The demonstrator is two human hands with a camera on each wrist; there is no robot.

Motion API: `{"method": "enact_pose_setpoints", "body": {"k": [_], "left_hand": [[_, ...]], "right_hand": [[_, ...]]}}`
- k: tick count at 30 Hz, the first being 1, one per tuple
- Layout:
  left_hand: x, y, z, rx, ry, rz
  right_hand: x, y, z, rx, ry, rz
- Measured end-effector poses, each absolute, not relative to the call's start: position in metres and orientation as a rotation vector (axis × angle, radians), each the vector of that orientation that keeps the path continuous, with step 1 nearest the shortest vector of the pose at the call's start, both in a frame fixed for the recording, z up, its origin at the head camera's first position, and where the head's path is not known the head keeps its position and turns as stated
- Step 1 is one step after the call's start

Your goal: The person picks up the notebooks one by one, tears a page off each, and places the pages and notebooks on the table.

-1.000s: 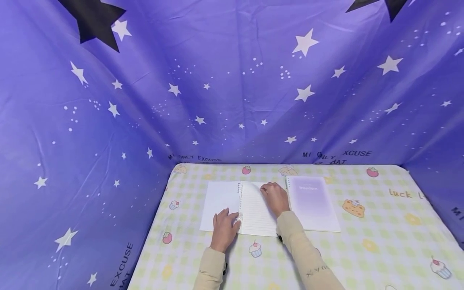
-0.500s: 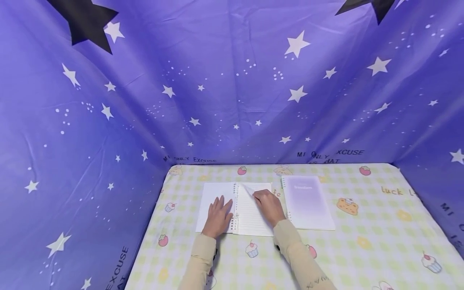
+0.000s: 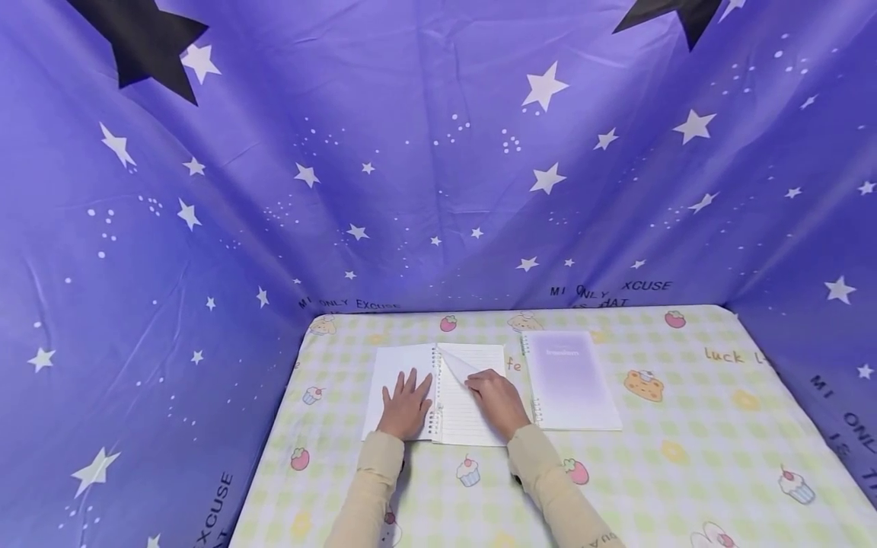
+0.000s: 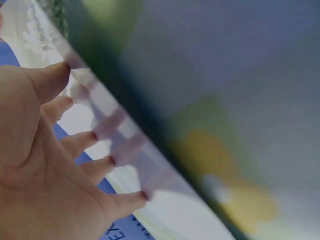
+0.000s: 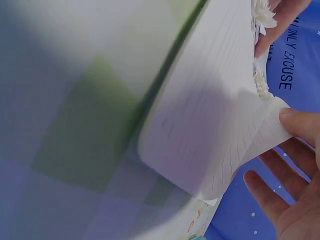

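Observation:
A spiral notebook (image 3: 473, 434) lies open on the table, its right side showing lined paper. My left hand (image 3: 406, 405) rests with spread fingers on the blank left side, close to the coil; the left wrist view shows the fingertips (image 4: 131, 199) touching that surface. My right hand (image 3: 499, 403) pinches a lined page (image 5: 267, 127) between thumb and fingers. That page is lifted and folds diagonally toward the coil from its top end. Torn paper shreds (image 5: 261, 82) cling along the coil in the right wrist view.
A second spiral notebook (image 3: 572, 388), with a closed purple cover, lies just right of the open one. The table (image 3: 692, 411) wears a green checked cloth printed with cakes and strawberries. A purple star-patterned curtain (image 3: 438, 152) rises behind and at both sides.
My right hand has drawn the page's corner leftward and down toward the coil. My left hand has shifted from the coil onto the left side and flattened. The head view has turned slightly right.

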State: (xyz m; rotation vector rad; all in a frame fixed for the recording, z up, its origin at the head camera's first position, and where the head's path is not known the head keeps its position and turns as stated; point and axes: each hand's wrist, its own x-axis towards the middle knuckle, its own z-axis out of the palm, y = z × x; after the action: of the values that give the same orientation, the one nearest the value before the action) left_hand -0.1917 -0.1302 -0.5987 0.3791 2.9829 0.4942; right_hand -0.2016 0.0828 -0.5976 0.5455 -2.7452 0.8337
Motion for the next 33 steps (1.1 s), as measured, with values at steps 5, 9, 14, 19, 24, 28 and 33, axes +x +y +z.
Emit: {"method": "enact_pose_setpoints", "body": {"k": [5,9,14,19,24,28,33], "left_hand": [[-0.196,-0.127,-0.598,0.338,3.051,0.384],[-0.200,-0.126,-0.602,0.304,3.081,0.217],[-0.203,-0.125,-0.596,0.296,3.071,0.112],[-0.203,-0.121,-0.580,0.267,3.011,0.050],[-0.204,-0.116,-0.568,0.238,2.973,0.026],[-0.205,-0.113,-0.568,0.224,2.942,0.019],[-0.206,-0.109,-0.566,0.231,2.943,-0.012]], "right_hand": [[-0.199,0.079,-0.600,0.566,-2.739,0.814],[-0.197,0.078,-0.600,0.584,-2.735,0.821],[-0.195,0.076,-0.596,0.592,-2.743,0.825],[-0.193,0.075,-0.593,0.581,-2.759,0.848],[-0.191,0.072,-0.590,0.567,-2.773,0.802],[-0.189,0.072,-0.592,0.562,-2.773,0.798],[-0.186,0.074,-0.594,0.523,-2.762,0.858]]}}
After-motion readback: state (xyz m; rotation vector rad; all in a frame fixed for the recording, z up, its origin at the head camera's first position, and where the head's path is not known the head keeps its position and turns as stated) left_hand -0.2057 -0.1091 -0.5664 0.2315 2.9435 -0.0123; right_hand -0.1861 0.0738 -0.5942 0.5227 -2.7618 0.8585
